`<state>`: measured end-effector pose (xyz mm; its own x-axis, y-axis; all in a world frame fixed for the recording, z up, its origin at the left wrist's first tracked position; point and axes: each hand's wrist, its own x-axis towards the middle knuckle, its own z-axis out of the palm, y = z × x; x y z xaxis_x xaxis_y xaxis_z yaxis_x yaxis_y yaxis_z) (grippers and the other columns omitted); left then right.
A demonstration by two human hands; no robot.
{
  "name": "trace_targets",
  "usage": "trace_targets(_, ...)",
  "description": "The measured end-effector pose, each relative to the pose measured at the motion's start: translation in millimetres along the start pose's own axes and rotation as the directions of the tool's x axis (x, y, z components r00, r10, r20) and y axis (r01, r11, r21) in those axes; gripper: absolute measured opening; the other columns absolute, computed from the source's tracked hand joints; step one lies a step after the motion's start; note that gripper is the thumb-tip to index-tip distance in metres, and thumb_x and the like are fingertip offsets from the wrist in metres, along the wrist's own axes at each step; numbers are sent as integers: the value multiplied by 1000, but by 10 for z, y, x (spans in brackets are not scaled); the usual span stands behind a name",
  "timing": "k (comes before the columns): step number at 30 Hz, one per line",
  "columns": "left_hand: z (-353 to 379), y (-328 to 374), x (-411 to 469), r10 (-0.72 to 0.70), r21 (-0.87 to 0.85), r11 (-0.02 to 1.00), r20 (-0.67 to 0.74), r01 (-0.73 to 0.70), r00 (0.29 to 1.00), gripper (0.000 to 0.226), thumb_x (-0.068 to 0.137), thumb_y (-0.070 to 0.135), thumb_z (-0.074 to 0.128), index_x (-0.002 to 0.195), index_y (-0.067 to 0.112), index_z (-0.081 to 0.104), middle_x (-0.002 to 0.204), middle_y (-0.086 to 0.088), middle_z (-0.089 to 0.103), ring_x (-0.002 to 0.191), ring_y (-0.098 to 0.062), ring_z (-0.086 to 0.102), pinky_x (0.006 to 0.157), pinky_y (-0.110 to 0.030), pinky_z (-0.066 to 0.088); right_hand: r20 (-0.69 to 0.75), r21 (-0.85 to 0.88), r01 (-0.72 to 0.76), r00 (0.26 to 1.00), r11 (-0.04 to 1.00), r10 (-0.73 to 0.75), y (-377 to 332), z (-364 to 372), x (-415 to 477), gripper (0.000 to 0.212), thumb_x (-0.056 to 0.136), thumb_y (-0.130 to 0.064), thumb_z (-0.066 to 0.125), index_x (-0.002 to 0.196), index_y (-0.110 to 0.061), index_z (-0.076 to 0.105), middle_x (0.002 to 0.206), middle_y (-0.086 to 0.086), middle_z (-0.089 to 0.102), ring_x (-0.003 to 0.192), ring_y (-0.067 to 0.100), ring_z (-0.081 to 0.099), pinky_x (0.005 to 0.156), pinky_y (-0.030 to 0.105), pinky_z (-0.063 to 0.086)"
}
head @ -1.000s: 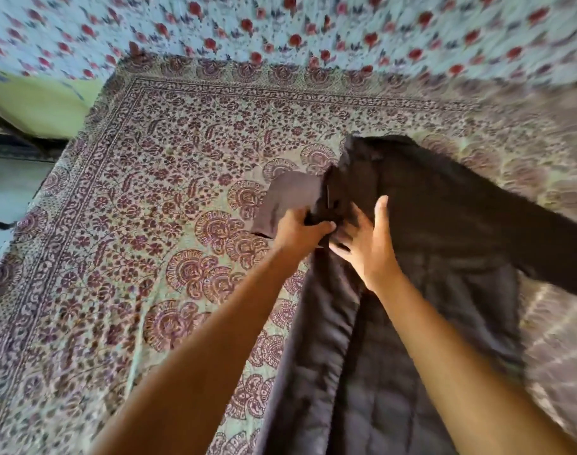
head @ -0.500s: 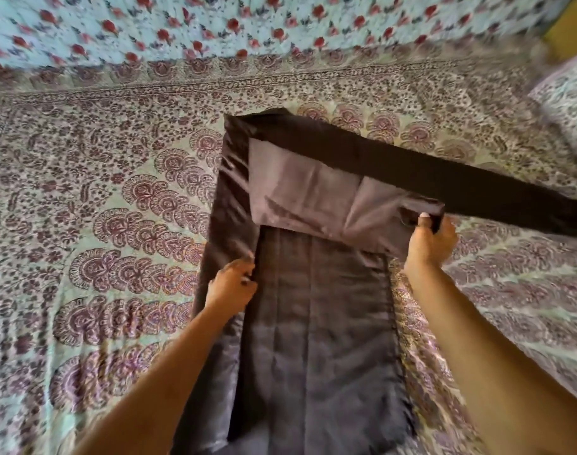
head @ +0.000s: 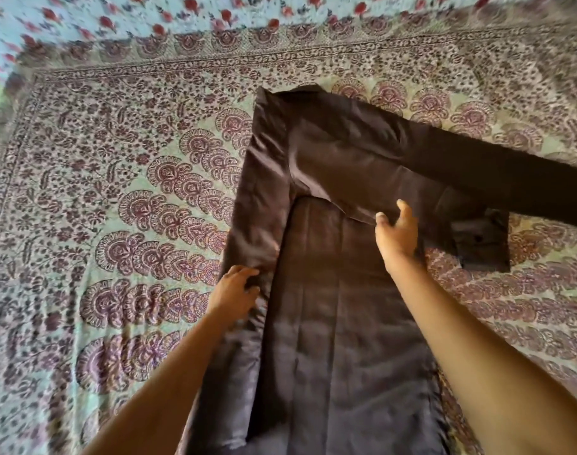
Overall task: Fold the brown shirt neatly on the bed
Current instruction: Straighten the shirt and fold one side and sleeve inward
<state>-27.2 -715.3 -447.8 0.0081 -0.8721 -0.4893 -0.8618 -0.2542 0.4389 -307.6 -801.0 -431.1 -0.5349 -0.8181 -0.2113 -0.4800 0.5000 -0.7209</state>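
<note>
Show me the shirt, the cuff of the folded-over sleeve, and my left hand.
shirt (head: 339,323), head view, middle of the flat body panel.
cuff (head: 482,241), head view, middle of its flat face.
left hand (head: 234,295), head view, back of the hand.

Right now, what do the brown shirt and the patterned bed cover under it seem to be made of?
The brown shirt looks like thin woven cloth, perhaps cotton or a blend, with a faint sheen: it lies limp, with soft creases and pressed lengthwise lines. The bed cover looks like matte printed cotton: flat floral pattern, small wrinkles, no shine. The exact fibre cannot be told.
</note>
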Motion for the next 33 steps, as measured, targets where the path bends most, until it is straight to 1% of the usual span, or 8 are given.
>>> trace_targets(5,-287,17,502,-5,-64,998,-84,-1,996,26,87,22,55,110,21,68,105,-13,69,96,-32,64,83,-38,51,138,69,169,974,983,-177,-546,643,174,40,91,-13,52,130,-6,49,143,12,40,130,26,40,107,32,30)
trace_targets(8,-559,159,1042,28,-83,996,-196,-45,980,30,86,31,48,107,23,68,100,-13,71,91,-32,65,79,-39,52,132,91,192,970,977,-203,-846,957,437,33,91,-12,50,123,-8,56,135,8,49,114,25,55,94,25,37)
trace_targets(15,-1334,575,2512,37,-195,972,-417,-129,908,42,90,-4,41,117,21,62,114,-8,65,93,-22,61,77,-33,51,132,-94,332,939,939,-318,-1320,1501,1140,31,93,-15,47,122,-13,58,127,7,58,119,26,49,97,34,38)
trace_targets(21,-1818,805,3455,194,-7,979,-256,-203,947,73,79,-13,35,139,29,38,134,-14,40,112,-32,49,75,-34,47,203,-326,331,939,885,-277,-1419,1752,1610,41,94,-17,44,135,-15,41,138,14,40,127,34,36,102,46,31)
trace_targets(25,-1802,837,3911,312,107,946,-46,-306,949,48,81,10,51,127,25,52,129,-16,45,121,-31,46,100,-39,41,163,-415,399,917,818,-365,-1217,1782,1798,27,91,-33,52,107,-13,61,121,15,51,117,38,39,95,44,32)
trace_targets(27,-1798,864,3972,312,142,940,1,-309,950,33,88,16,58,122,12,57,119,-13,49,114,-27,47,99,-39,38,112,-318,428,903,846,-415,-1108,1750,1897,28,89,-35,54,95,-8,61,112,15,54,111,37,43,91,42,33)
trace_targets(30,-1859,913,4045,301,55,953,-65,-298,951,28,84,18,67,102,-3,62,91,-14,58,98,-29,55,82,-35,44,46,-131,475,880,870,-473,-986,1639,1998,32,88,-37,52,87,-5,54,84,12,56,89,39,55,71,39,37)
trace_targets(33,-1833,899,4112,163,-75,981,-189,-180,968,27,70,16,79,92,5,67,88,-12,62,91,-24,59,78,-30,48,36,-269,549,827,791,-561,-966,1583,2022,36,88,-42,51,91,-6,51,76,15,60,79,42,58,60,35,29)
